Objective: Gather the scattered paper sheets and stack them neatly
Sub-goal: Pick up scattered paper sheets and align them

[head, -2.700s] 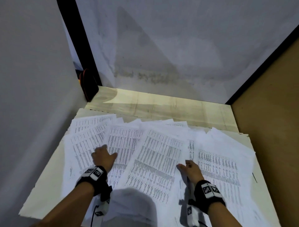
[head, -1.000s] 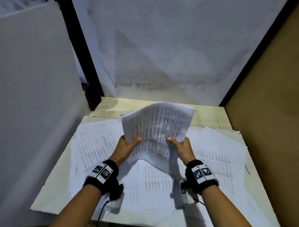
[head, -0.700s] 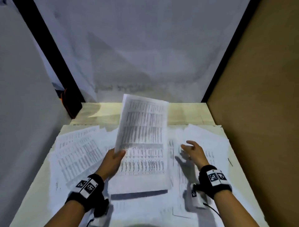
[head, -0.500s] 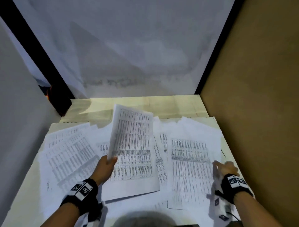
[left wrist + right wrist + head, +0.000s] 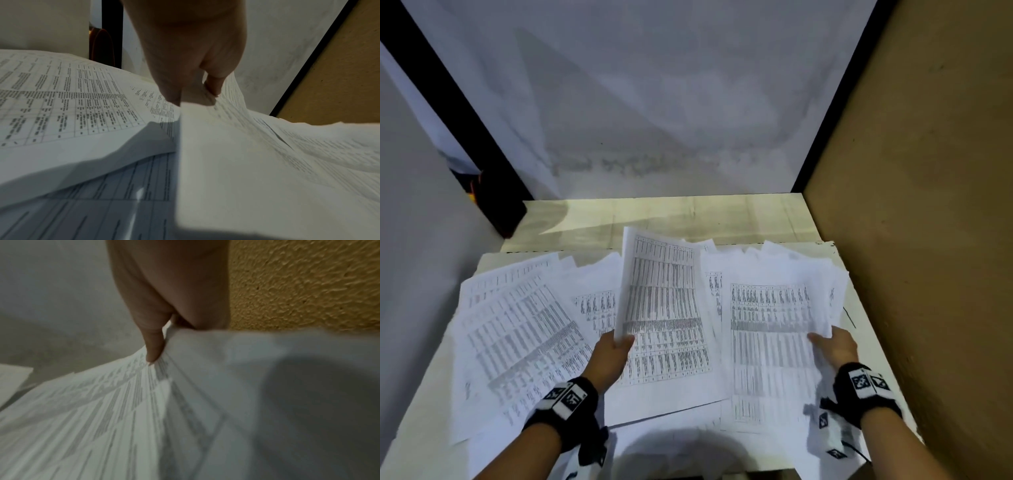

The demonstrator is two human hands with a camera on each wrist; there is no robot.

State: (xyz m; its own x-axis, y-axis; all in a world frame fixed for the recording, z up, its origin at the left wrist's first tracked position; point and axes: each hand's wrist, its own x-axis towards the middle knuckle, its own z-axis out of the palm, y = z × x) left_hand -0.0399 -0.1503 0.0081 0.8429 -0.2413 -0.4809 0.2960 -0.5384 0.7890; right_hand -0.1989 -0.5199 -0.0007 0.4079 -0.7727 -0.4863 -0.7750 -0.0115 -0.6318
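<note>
Printed paper sheets (image 5: 517, 329) with tables of small text lie fanned across the white board (image 5: 431, 377). My left hand (image 5: 616, 346) pinches the left edge of a sheet (image 5: 661, 301) near the middle, and that edge is lifted and curled; the left wrist view shows my thumb and fingers (image 5: 170, 91) on this sheet (image 5: 226, 146). My right hand (image 5: 832, 346) grips the right edge of a bundle of sheets (image 5: 770, 329) at the right side. The right wrist view shows my thumb (image 5: 153, 345) pressed on top of those sheets (image 5: 102, 410), with the other fingers hidden beneath.
A brown board wall (image 5: 928, 205) stands close on the right, a grey wall (image 5: 414, 240) on the left and a pale wall (image 5: 654, 102) behind. A bare wooden strip (image 5: 654, 219) lies beyond the papers. A dark object (image 5: 496, 202) sits in the back left corner.
Both hands lifted a sheet; then the right hand let go and moved to the right side, where it now grips the edge of a bundle. The left hand keeps its sheet, lowered slightly.
</note>
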